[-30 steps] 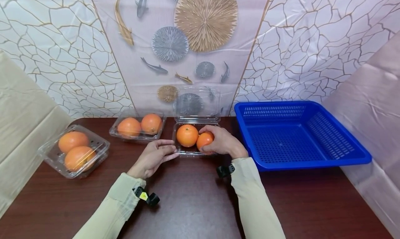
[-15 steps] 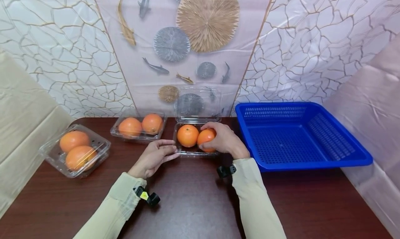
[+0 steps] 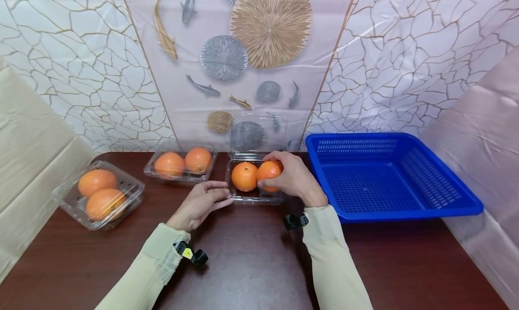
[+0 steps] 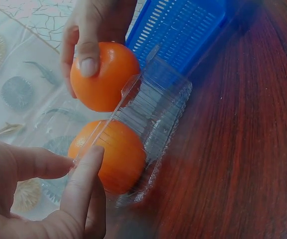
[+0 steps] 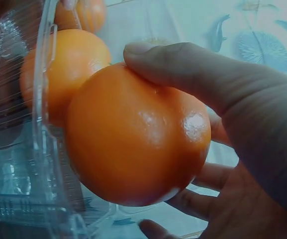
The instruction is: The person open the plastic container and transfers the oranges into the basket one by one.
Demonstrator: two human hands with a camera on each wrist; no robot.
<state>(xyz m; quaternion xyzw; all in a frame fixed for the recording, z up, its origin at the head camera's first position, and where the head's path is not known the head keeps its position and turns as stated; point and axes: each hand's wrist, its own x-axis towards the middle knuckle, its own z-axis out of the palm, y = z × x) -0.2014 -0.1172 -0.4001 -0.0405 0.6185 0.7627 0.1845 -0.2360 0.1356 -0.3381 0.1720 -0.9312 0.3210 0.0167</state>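
My right hand (image 3: 298,181) grips an orange (image 3: 268,171), thumb on one side and fingers on the other. In the left wrist view this orange sits higher than the container's rim. A second orange (image 3: 244,177) lies in the left half of the clear plastic clamshell container (image 3: 255,201), whose lid (image 3: 279,136) stands raised against the back wall. At the container's front left corner, my left hand (image 3: 198,205) pinches the rim between thumb (image 4: 86,177) and forefinger.
Two more clear clamshells, the back one (image 3: 178,179) and the left one (image 3: 65,197), hold two oranges each. A blue plastic basket (image 3: 365,184) stands to the right, close to my right wrist. A patterned cloth (image 3: 267,89) hangs behind the table.
My right hand has raised the orange from its place in the container, up and slightly to the right. The left hand has stayed at the rim.
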